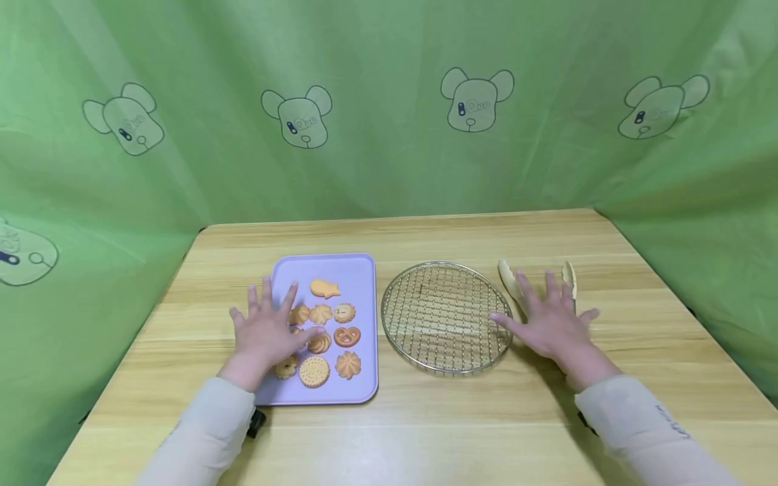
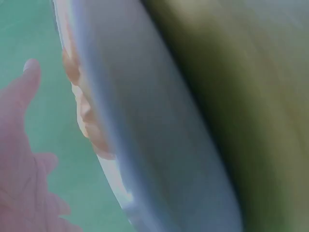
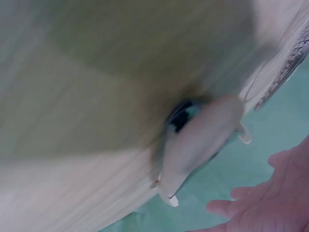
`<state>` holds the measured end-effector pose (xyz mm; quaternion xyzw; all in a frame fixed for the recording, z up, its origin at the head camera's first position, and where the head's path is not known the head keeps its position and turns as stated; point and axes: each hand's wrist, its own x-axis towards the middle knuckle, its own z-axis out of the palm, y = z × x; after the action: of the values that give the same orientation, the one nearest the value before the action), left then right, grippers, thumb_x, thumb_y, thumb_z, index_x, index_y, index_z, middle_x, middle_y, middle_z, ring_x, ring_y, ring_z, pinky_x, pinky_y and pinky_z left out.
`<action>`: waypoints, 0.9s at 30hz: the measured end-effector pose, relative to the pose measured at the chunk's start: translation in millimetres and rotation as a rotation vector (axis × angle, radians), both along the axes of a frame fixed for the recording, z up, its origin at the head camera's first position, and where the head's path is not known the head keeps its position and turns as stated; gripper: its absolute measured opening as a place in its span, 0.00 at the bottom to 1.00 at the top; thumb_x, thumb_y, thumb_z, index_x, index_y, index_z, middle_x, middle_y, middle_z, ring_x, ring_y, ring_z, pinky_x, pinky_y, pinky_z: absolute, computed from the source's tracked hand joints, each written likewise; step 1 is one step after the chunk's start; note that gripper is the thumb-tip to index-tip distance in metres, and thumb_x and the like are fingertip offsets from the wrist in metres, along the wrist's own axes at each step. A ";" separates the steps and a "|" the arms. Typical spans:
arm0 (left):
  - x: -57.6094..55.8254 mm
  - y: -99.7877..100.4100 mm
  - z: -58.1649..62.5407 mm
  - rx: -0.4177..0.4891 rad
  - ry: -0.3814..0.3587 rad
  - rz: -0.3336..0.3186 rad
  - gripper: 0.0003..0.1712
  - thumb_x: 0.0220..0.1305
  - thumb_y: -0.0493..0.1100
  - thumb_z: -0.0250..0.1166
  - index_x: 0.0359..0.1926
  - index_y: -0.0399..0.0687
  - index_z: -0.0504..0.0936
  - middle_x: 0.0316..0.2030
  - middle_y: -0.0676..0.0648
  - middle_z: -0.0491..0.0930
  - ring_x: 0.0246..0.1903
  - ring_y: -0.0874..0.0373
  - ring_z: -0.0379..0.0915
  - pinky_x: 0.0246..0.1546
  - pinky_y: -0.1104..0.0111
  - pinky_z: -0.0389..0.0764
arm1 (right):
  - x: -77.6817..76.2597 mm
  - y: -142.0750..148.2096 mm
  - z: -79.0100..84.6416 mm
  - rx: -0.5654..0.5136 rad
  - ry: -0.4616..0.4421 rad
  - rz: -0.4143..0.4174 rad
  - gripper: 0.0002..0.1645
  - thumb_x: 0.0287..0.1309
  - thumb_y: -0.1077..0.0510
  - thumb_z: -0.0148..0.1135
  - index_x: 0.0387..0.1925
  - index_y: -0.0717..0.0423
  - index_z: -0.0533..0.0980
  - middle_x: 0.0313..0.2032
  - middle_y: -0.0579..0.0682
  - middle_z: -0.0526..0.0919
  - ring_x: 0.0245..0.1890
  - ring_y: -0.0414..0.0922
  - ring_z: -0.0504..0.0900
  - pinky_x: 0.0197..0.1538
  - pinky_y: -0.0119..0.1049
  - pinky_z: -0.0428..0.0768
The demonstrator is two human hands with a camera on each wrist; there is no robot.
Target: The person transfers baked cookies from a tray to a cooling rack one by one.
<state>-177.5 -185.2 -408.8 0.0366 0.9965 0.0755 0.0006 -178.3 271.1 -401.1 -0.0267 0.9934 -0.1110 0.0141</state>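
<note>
With fingers spread, my left hand hovers over the left side of a lavender tray holding several cookies. Among them are a fish-shaped cookie, a pretzel and a round cookie; my hand hides part of the others. In the left wrist view the tray's side stands close, my thumb apart from it. My right hand, fingers also spread, is above cream-tipped tongs that it partly covers. Their thick pale end shows beneath my palm in the right wrist view.
Between the tray and the tongs lies a round wire rack; my right thumb overlaps its right rim in the head view. Everything lies on a wood-grain table. Green curtains with bear-head prints hang behind and at the sides.
</note>
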 end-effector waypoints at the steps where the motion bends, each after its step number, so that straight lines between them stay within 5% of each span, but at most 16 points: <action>1: 0.1 -1.9 0.0 -0.006 0.000 -0.001 0.60 0.50 0.82 0.50 0.75 0.55 0.47 0.72 0.33 0.29 0.68 0.29 0.25 0.57 0.28 0.33 | -0.1 1.3 -0.4 0.001 0.001 -0.005 0.58 0.56 0.21 0.42 0.74 0.41 0.30 0.68 0.73 0.25 0.63 0.78 0.29 0.44 0.84 0.28; 17: 1.7 -28.9 2.6 -0.076 -0.028 0.000 0.61 0.51 0.83 0.48 0.75 0.52 0.48 0.72 0.31 0.31 0.68 0.29 0.26 0.57 0.28 0.32 | 0.3 25.4 -4.4 0.023 0.007 -0.039 0.61 0.54 0.19 0.42 0.74 0.43 0.28 0.68 0.70 0.20 0.61 0.82 0.34 0.39 0.86 0.32; 27: 0.7 -45.0 2.8 -0.073 -0.041 -0.040 0.60 0.52 0.81 0.50 0.75 0.49 0.50 0.71 0.31 0.28 0.68 0.31 0.20 0.57 0.31 0.25 | -0.6 41.6 -4.4 0.039 -0.039 -0.079 0.62 0.55 0.20 0.40 0.73 0.47 0.26 0.65 0.81 0.30 0.59 0.84 0.37 0.38 0.87 0.43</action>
<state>-176.8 -230.2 -406.0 0.0548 0.9974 0.0400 0.0236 -178.9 312.7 -405.5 0.0150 0.9951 -0.0928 0.0295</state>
